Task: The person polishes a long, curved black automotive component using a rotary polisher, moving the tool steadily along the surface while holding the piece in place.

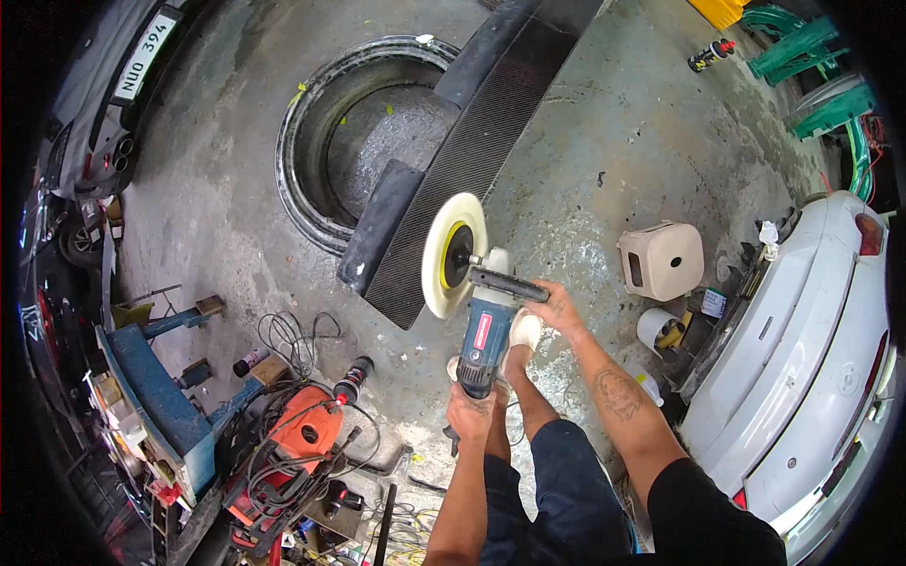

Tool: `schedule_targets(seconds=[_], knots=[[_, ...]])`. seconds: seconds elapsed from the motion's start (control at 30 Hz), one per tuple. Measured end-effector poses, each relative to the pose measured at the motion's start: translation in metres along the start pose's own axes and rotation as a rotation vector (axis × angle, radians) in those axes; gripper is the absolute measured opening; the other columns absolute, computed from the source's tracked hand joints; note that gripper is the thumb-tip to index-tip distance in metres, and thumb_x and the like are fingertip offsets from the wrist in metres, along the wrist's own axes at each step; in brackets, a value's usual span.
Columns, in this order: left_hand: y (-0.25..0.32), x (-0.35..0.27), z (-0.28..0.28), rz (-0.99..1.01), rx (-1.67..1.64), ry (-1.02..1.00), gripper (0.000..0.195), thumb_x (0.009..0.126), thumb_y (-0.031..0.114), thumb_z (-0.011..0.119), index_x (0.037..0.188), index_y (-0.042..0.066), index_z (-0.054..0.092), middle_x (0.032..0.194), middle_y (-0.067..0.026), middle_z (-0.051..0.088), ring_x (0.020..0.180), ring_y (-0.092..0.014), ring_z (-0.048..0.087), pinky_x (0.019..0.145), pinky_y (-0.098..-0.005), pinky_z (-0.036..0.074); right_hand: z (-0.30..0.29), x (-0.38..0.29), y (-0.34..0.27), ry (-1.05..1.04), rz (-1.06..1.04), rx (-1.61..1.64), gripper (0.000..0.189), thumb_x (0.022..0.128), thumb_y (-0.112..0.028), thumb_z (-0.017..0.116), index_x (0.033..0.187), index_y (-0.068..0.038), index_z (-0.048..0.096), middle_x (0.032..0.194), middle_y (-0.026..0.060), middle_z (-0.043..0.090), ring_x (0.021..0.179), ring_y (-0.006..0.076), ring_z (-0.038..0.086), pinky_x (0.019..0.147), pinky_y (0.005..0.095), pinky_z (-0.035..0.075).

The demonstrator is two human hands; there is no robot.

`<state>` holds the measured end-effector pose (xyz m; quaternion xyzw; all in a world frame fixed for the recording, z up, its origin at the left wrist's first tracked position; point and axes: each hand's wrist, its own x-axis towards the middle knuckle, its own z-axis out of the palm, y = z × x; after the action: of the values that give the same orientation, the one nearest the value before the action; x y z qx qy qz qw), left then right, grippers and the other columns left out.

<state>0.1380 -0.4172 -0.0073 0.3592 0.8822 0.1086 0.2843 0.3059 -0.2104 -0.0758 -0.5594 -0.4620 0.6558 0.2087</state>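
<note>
Both my hands carry an electric rotary polisher (488, 322) with a blue-grey body. My right hand (558, 308) is closed around its black front handle, and my left hand (473, 414) grips the rear end of the body. A round white pad (442, 251) on a yellow and black backing plate faces left at the front. Beneath and beyond the pad lies a long black carbon-fibre panel (488, 134) with dark padding under its left side. This panel rests across a tyre (304, 191) lying flat on the floor. Whether the pad touches the panel I cannot tell.
An orange-red machine (304, 428) with coiled hoses, a black bottle (354, 378) and a blue metal stand (159, 382) are at lower left. A beige plastic stool (665, 258) and a white car bumper (786, 332) stand right. A parked car (95, 141) is at upper left.
</note>
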Motion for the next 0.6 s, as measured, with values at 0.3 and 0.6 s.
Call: schedule_targets(seconds=[0.3, 0.6], knots=[[0.031, 0.014, 0.009, -0.019, -0.095, -0.027, 0.051, 0.068, 0.039, 0.082, 0.090, 0.001, 0.055, 0.079, -0.0234, 0.065, 0.076, -0.046, 0.062, 0.068, -0.0525, 0.049, -0.025, 0.020, -0.013, 0.045, -0.022, -0.152, 0.047, 0.073, -0.015, 0.077, 0.112, 0.007, 0.063, 0.092, 0.0096, 0.071, 0.085, 0.0126, 0.063, 0.078, 0.0292, 0.050], [0.058, 0.029, 0.022, 0.024, -0.161, 0.007, 0.049, 0.067, 0.034, 0.083, 0.091, 0.000, 0.057, 0.080, -0.0236, 0.066, 0.077, -0.046, 0.063, 0.066, -0.0508, 0.049, -0.054, 0.052, 0.004, 0.126, -0.151, -0.295, 0.035, 0.076, -0.012, 0.073, 0.107, 0.003, 0.067, 0.086, 0.0017, 0.067, 0.081, 0.0103, 0.058, 0.076, 0.0278, 0.048]])
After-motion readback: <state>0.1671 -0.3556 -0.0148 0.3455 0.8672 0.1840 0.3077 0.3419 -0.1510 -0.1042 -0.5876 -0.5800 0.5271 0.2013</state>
